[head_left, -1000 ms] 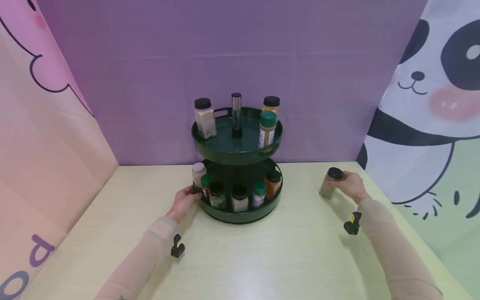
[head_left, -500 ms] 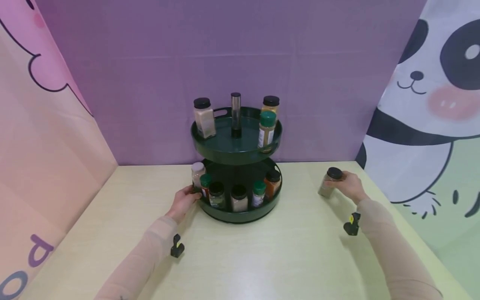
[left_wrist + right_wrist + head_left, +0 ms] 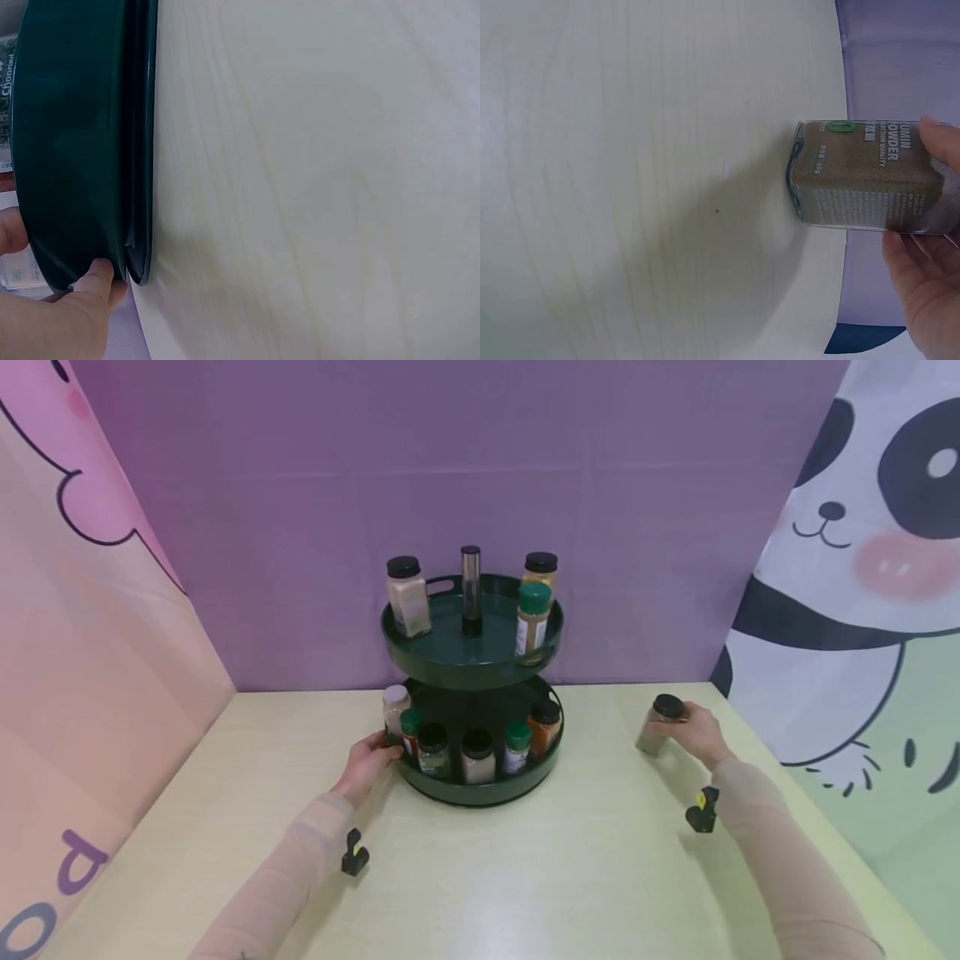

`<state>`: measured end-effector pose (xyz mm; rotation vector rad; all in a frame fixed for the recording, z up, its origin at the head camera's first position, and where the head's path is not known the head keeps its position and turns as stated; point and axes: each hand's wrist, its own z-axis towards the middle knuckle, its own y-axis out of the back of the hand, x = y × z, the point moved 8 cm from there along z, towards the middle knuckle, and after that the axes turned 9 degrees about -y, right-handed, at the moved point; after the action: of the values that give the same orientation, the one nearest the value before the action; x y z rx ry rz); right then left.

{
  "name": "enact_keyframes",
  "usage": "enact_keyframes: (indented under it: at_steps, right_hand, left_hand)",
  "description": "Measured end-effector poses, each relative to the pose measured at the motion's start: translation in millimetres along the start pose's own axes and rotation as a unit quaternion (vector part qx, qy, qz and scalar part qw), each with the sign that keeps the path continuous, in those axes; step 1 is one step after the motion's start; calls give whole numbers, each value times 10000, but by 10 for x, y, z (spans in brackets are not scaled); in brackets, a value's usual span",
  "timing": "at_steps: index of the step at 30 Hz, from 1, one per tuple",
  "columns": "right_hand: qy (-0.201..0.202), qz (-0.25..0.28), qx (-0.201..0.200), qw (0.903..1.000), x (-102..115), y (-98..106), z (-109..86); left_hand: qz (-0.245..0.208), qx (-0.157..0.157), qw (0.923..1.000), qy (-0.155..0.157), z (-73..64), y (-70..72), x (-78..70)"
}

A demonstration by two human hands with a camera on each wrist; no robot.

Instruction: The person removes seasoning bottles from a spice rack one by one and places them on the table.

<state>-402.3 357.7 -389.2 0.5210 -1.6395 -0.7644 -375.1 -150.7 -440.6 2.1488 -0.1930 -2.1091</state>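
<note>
At the right of the head view, my right hand [image 3: 701, 731] grips a square clear spice jar [image 3: 656, 727] with a black lid, tilted a little. The right wrist view shows brown powder and cumin powder lettering on the jar [image 3: 866, 176]; whether its base touches the table I cannot tell. My left hand [image 3: 367, 768] pinches the rim of the lower tray of a dark green two-tier turntable [image 3: 472, 793]. In the left wrist view, the thumb lies inside the tray [image 3: 67, 150] and the fingers lie against its outer wall.
Several spice jars stand along the lower tray, including a black-lidded jar [image 3: 478, 760] and a green-lidded jar [image 3: 517, 747]. On the upper tray [image 3: 465, 672] are a tall pale jar [image 3: 409, 602], a green-capped bottle [image 3: 532, 627] and a yellow jar. A purple backdrop [image 3: 300, 527] rises behind the table [image 3: 480, 877].
</note>
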Motion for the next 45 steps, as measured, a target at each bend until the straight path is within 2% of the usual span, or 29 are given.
enact_keyframes:
  at_steps: [17, 22, 29, 38, 45]
  right_hand:
    - [270, -140, 29, 9995, 35, 0, 25]
    - [271, -92, 81, 9996, 31, 0, 25]
    - [408, 67, -61, 9991, 74, 75, -6]
    - [210, -96, 168, 9996, 118, 118, 29]
    - [212, -218, 207, 9993, 193, 161, 20]
  left_hand:
    - [-8, -18, 10000, -37, 21, 9, 4]
    - [62, -26, 10000, -54, 29, 13, 11]
    - [46, -21, 9999, -87, 28, 9, 1]
    - [78, -15, 10000, -19, 8, 7, 12]
    - [113, -13, 9998, -144, 19, 7, -5]
